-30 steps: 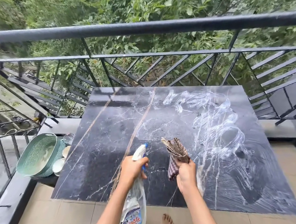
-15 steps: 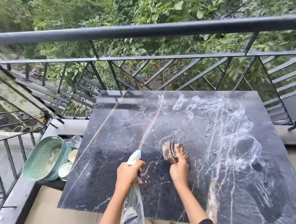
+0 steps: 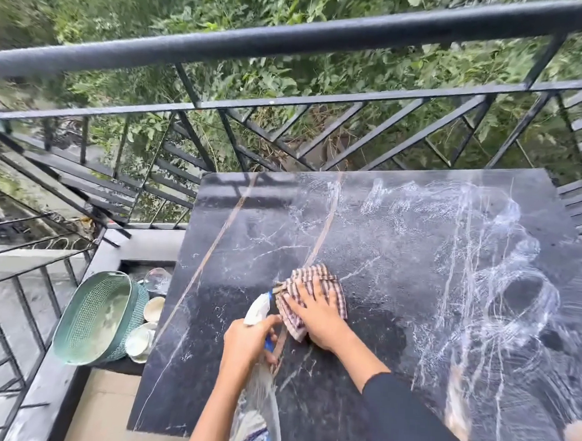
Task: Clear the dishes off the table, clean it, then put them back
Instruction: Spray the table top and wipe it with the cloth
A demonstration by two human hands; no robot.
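Two hands are over the near half of the dark marble table (image 3: 247, 245), which fills the middle and right of the view. The right hand (image 3: 318, 315) lies flat with its fingers spread and straight, pressing a brown-and-white checked cloth (image 3: 313, 278) onto the tabletop near the table's centre, a little toward its near edge. A black sleeve (image 3: 407, 418) covers that forearm. The left hand (image 3: 248, 342) is curled round the neck of a clear spray bottle (image 3: 258, 402), just to the left of the cloth. The bottle's white nozzle (image 3: 257, 308) points toward the far side of the table and almost meets the cloth's edge, and its body hangs down past the table's near edge. White soapy streaks and swirls (image 3: 484, 266) cover the right half of the tabletop, while the left half is dark, with thin pale veins. The dishes are off the table: a few pale bowls (image 3: 141, 340) sit on a low dark ledge (image 3: 134, 245) just beside the table's left edge. A clear glass (image 3: 157, 279) stands on the same ledge, a little nearer the table's far left corner. A green mesh basket (image 3: 93, 317) is tilted against the bowls on the side away from the table. A black metal railing (image 3: 294, 40) runs beyond the table's far edge and round its left side, with green foliage (image 3: 227, 8) behind it.
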